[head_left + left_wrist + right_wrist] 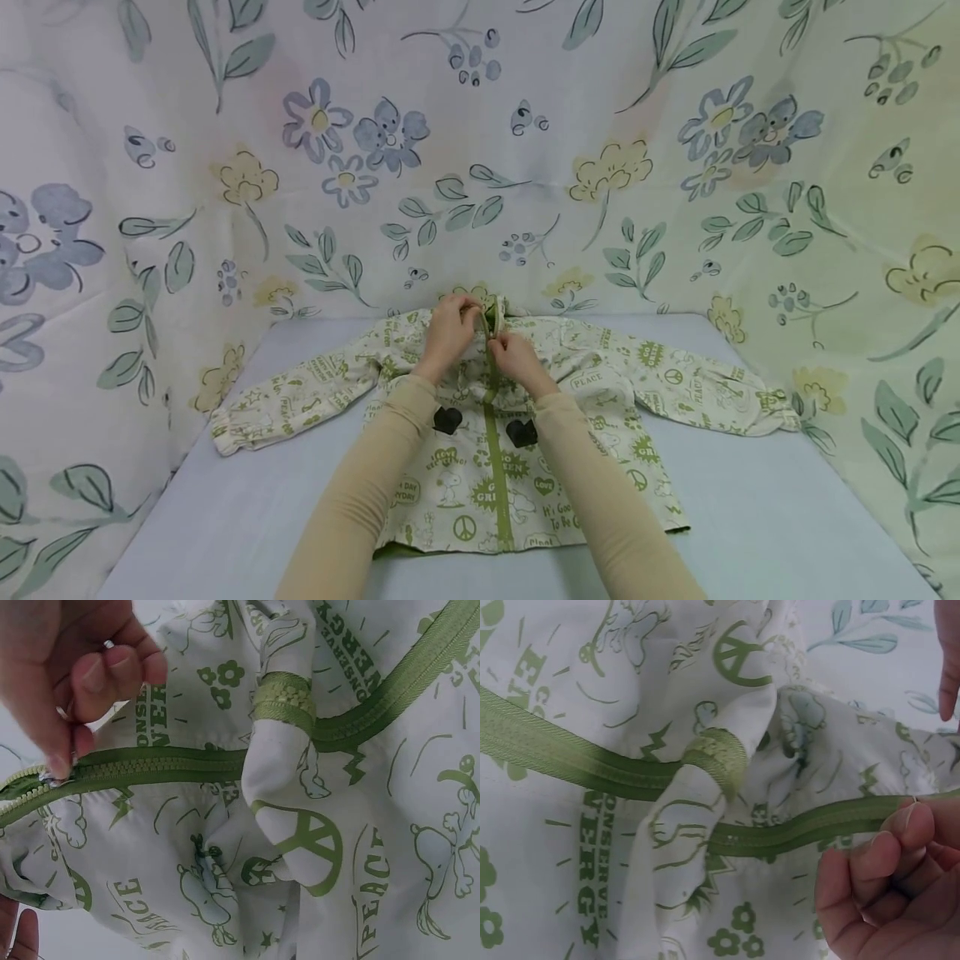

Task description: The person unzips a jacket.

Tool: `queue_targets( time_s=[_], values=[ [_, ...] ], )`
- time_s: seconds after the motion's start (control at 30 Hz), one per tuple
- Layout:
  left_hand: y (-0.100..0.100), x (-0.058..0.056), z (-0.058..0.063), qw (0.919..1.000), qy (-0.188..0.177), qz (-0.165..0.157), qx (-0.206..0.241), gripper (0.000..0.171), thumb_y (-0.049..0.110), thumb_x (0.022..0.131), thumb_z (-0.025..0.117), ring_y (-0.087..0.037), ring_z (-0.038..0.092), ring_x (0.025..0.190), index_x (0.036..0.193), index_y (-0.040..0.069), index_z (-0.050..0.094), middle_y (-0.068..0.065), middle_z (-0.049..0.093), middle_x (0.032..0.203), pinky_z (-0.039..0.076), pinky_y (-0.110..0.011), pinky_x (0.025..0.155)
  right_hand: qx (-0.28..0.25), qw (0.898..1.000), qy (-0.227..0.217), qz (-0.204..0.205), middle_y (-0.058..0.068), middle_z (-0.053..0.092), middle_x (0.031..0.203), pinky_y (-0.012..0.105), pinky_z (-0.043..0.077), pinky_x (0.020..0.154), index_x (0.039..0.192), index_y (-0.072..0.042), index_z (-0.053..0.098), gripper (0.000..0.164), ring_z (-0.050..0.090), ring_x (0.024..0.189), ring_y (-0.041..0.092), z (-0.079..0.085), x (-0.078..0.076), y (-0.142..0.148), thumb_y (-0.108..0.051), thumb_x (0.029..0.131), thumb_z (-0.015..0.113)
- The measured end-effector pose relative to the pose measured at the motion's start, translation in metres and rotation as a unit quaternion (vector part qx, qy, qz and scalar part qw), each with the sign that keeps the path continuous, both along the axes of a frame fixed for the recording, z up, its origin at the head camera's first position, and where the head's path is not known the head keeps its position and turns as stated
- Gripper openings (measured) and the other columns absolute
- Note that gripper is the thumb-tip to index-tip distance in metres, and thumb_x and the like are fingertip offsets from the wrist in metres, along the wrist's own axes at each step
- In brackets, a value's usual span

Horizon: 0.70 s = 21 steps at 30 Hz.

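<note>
A white jacket (480,508) with green print lies front up, sleeves spread to both sides. Its green zipper (497,475) is joined from the hem up to the slider near the neck; above that, the tooth rows part. My right hand (517,358) pinches the zipper pull (58,780) between thumb and forefinger, other fingers curled. At the collar (501,310), my left hand (450,329) holds the left edge, with fingertips meeting near the opening. Only part of the left hand (949,664) shows in the right wrist view. Across the chest, the zipper buckles into a raised fold (716,757).
Pale cloth covers the table (292,492) under the jacket. Floral fabric (480,167) hangs behind and along both sides, close past the collar. Two black heart shapes (447,420) show on the jacket's chest, and the cuffs (780,412) reach toward the table's sides.
</note>
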<state>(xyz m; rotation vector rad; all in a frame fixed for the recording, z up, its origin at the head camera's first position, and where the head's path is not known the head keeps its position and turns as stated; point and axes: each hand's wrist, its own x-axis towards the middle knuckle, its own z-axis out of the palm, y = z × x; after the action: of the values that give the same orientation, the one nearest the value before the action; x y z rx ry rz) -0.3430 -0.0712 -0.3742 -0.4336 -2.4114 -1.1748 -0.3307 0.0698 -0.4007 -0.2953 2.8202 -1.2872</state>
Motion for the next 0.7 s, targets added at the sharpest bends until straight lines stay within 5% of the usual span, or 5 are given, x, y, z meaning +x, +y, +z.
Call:
queue_targets(
  time_s=[0.7],
  values=[
    [-0.0032, -0.0019, 0.0025, 0.9995, -0.004, 0.020, 0.023, 0.017, 0.013, 0.097, 0.052, -0.019, 0.053, 0.090, 0.103, 0.006, 0.066, -0.006, 0.056, 0.098, 0.047, -0.032, 0.075, -0.003, 1.000, -0.026, 0.004, 0.002, 0.039, 0.056, 0.027, 0.031, 0.043, 0.071, -0.009, 0.044, 0.033, 0.032, 0.044, 0.013, -0.0072, 0.0017, 0.0001, -0.024, 0.101, 0.041]
  ],
)
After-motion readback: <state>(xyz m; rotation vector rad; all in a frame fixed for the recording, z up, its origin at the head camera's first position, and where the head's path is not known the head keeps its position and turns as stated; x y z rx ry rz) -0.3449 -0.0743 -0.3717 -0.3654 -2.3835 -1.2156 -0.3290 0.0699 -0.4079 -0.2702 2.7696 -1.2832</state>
